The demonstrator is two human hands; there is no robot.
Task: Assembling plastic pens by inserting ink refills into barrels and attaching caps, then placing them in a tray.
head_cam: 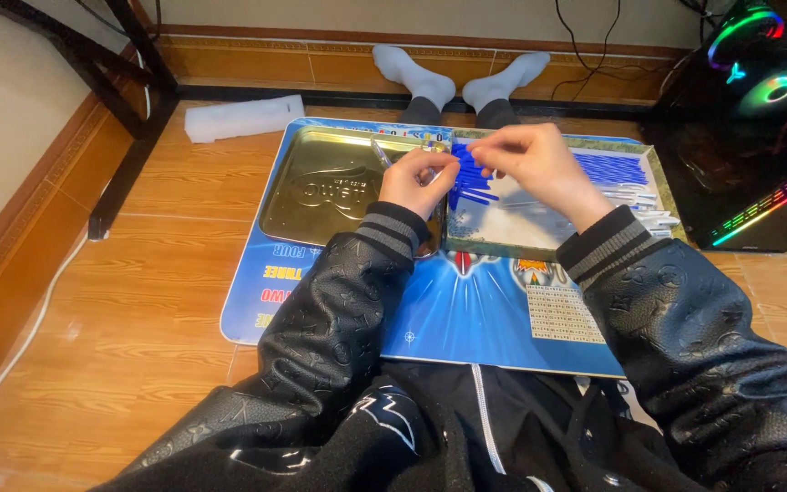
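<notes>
Your black sleeves reach over the blue mat [466, 310].
Left hand [416, 182] fingers pinch a thin stick [382, 153]; right hand [535, 164] fingers pinch blue sticks [468, 178] over the tray [503, 244].

Centre: open gold tin box [321, 187], rectangular; below it, blue printed mat [466, 314]; upper left, white foam packing block [243, 117].

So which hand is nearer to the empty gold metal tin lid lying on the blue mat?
Left. The left hand is over the right edge of the gold metal tin lid. The right hand is farther right, over the tray of blue sticks.
</notes>
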